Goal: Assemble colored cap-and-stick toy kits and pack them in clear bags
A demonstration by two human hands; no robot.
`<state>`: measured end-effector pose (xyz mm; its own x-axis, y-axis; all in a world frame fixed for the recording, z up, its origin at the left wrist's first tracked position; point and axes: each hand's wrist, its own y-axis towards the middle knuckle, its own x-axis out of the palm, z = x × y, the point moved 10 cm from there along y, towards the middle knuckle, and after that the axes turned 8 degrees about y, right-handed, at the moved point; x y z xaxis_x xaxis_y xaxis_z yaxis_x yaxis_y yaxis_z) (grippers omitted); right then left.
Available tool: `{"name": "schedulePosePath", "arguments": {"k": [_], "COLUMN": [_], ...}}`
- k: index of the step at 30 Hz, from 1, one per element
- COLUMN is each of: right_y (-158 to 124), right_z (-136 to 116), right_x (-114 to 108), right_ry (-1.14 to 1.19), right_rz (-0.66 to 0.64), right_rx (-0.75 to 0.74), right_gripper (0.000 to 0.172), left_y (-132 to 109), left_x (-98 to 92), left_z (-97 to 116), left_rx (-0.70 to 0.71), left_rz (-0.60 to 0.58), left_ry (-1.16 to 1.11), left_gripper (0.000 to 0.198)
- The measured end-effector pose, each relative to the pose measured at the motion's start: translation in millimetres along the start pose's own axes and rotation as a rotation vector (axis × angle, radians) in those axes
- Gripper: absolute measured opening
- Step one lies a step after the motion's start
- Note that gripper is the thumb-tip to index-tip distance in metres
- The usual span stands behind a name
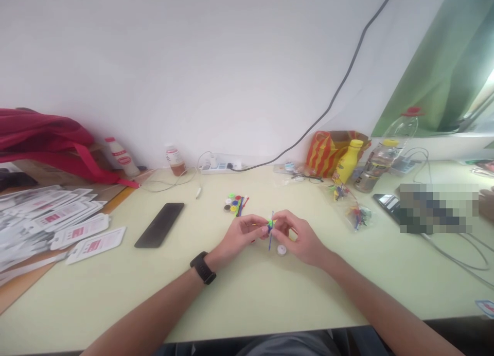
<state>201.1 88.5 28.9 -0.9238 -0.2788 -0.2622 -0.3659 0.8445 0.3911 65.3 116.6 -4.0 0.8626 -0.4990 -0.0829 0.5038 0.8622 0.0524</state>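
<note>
on my head-camera feed i log two bare hands over the pale table (231,304); reference item: the white round piece (281,250) lying on it. i find the blue stick (269,244) just beyond and slightly left of the reference, roughly upright in view, pinched between thumb and fingers of the right hand (299,237). i note the left hand (247,232), left of the reference, with thumb and forefinger pinching a small green part (270,224) against the stick; its exact fit appears partly covered by fingertips. farther beyond and left of the reference i record coloured discs (233,208) beside thin sticks (241,207); well left, a black phone (160,225); well right, a plastic bag of small parts (360,215).
</note>
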Motion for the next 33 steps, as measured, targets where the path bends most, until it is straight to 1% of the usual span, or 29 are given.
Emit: {"name": "schedulePosePath", "arguments": {"k": [4, 6, 7, 9, 10, 12, 13, 14, 16, 18, 19, 21, 28, 33], "right_y": [-3, -4, -4, -4, -3, -2, -1, 0, 4, 5, 5, 5, 5, 5], "right_z": [0, 1, 1, 5, 9, 18, 20, 21, 20, 17, 15, 11, 5, 5], "right_x": [-6, -7, -8, -7, -4, 4, 6, 5, 0, -3, -2, 0, 6, 1], "right_ry": [-0.108, -0.103, -0.087, -0.042, -0.015, 0.038, 0.061, 0.078, 0.098, 0.132, 0.157, 0.204, 0.198, 0.17], "right_rz": [0.04, 0.05, 0.06, 0.037, -0.007, -0.106, -0.134, -0.131, -0.066, -0.012, 0.002, 0.014, -0.017, 0.016], "right_rx": [-0.041, -0.032, -0.018, 0.048, 0.098, 0.191, 0.216, 0.219, 0.185, 0.15, 0.138, 0.121, 0.111, 0.078], "right_gripper": [0.04, 0.044, 0.041, 0.025, 0.03, 0.057, 0.063, 0.065, 0.057, 0.043, 0.037, 0.03, 0.025, 0.02], "left_y": [0, 0, 1, 1, 1, 1, 1, 1, 0, 0, 0, 0, 1, 0], "left_x": [-5.2, -5.7, -5.5, -5.3, -5.5, -6.9, -7.6, -8.1, -8.0, -7.1, -6.7, -6.2, -4.5, -4.5], "left_z": [-7, -7, -7, -7, -7, -7, -7, -7, -6, -4, -3, -2, -5, -4], "left_rx": [-0.047, -0.055, -0.057, -0.063, -0.065, -0.067, -0.066, -0.066, -0.066, -0.062, -0.058, -0.049, -0.048, -0.055], "left_rz": [0.031, 0.032, 0.029, 0.027, 0.03, 0.045, 0.053, 0.058, 0.059, 0.055, 0.053, 0.053, 0.036, 0.041], "left_ry": [0.027, 0.012, 0.005, -0.005, -0.01, -0.019, -0.022, -0.023, -0.02, -0.019, -0.019, -0.018, -0.049, -0.066], "left_gripper": [0.032, 0.031, 0.031, 0.031, 0.031, 0.031, 0.032, 0.032, 0.032, 0.032, 0.032, 0.032, 0.034, 0.033]}}
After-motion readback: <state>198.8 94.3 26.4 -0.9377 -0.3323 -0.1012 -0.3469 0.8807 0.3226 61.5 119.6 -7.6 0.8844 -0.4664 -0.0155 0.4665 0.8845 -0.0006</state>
